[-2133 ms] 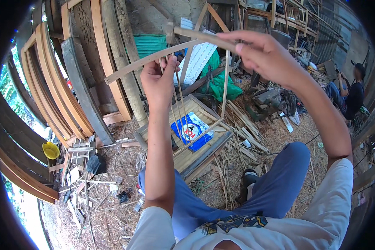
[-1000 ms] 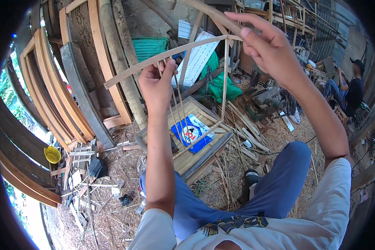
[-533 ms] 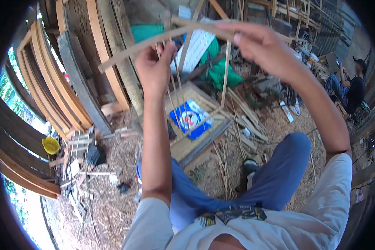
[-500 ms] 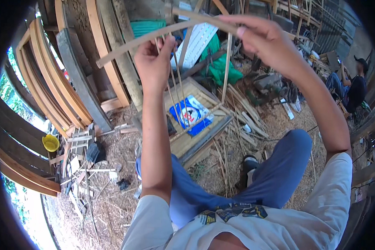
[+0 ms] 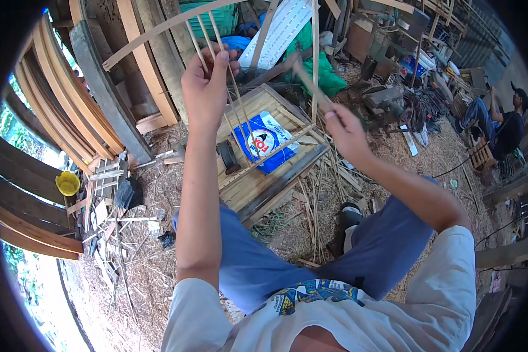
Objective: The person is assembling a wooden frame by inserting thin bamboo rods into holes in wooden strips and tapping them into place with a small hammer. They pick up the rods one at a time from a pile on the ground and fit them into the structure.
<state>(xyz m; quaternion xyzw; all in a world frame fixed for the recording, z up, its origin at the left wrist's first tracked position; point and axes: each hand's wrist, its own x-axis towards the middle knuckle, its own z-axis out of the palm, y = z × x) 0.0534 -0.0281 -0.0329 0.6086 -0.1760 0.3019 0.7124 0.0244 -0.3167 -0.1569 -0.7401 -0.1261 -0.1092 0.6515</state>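
My left hand point(image 5: 205, 85) is raised over a low wooden platform and closed round several thin wooden sticks point(image 5: 200, 40). Their upper ends reach a flat, curved wooden strip point(image 5: 158, 28), which runs above the hand and out of the top edge. My right hand point(image 5: 349, 135), lower and to the right, grips a hammer point(image 5: 311, 85) by its wooden handle. Its head, blurred by motion, points up and away from me. Below, a blue and white plastic packet point(image 5: 265, 142) lies on the platform point(image 5: 249, 104), beside a dark metal block point(image 5: 227, 157).
Curved planks point(image 5: 102, 88) lean along the left, near a yellow bucket point(image 5: 68, 183). A thin upright strip point(image 5: 315, 53) stands behind the hammer. Loose wood strips point(image 5: 334, 176) lie right of the platform. At far right sits another person point(image 5: 507, 126). Green sheeting point(image 5: 325, 73) lies at the back.
My right hand has dropped down with the hammer, away from the curved strip. My left hand and the sticks have shifted slightly left in view.
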